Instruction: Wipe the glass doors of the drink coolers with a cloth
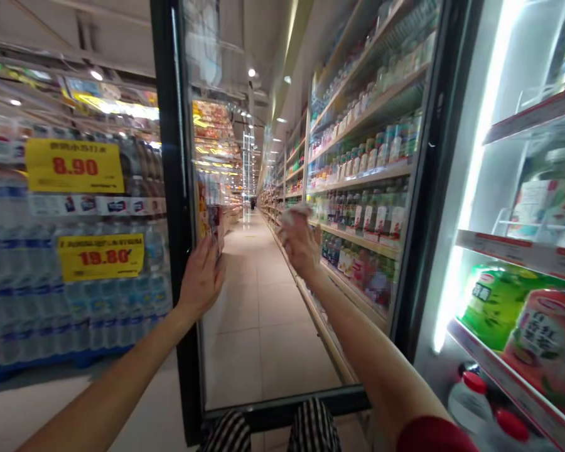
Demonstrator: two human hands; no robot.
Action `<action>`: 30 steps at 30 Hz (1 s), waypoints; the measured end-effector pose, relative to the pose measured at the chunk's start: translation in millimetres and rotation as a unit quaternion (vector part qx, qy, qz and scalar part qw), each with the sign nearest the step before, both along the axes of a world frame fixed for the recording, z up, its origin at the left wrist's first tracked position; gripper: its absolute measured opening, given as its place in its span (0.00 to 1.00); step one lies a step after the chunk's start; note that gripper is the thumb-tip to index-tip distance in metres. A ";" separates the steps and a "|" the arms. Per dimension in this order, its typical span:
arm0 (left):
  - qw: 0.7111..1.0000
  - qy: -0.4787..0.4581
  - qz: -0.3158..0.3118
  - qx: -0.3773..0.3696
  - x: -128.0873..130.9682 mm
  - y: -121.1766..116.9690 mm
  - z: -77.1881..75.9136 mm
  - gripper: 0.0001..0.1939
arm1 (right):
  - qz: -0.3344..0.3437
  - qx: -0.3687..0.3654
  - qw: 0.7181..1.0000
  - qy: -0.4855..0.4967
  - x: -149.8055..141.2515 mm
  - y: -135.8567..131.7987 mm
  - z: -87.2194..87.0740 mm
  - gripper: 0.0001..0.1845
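A glass fridge door with a black frame stands swung open in front of me. My left hand lies flat with fingers open against the door's left edge. My right hand presses on the glass with fingers closed around a crumpled white cloth. Through the glass I see the shop aisle and its shelves.
The lit fridge at right holds green and red drink cartons and red-capped bottles. Stacked water bottle packs with yellow price signs stand at left. A tiled aisle runs ahead between long shelves. My striped trousers show at the bottom.
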State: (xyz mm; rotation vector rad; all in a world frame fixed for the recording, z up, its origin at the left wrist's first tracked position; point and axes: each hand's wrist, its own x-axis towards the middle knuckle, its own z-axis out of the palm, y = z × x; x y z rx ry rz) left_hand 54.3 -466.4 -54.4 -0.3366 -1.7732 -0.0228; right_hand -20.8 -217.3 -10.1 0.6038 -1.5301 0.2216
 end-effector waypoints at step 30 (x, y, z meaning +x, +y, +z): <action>0.997 0.045 -0.068 -0.010 -42.5 82.3 88.7 0.26 | -0.064 -0.015 0.994 -0.083 -15.4 43.3 -52.4 0.27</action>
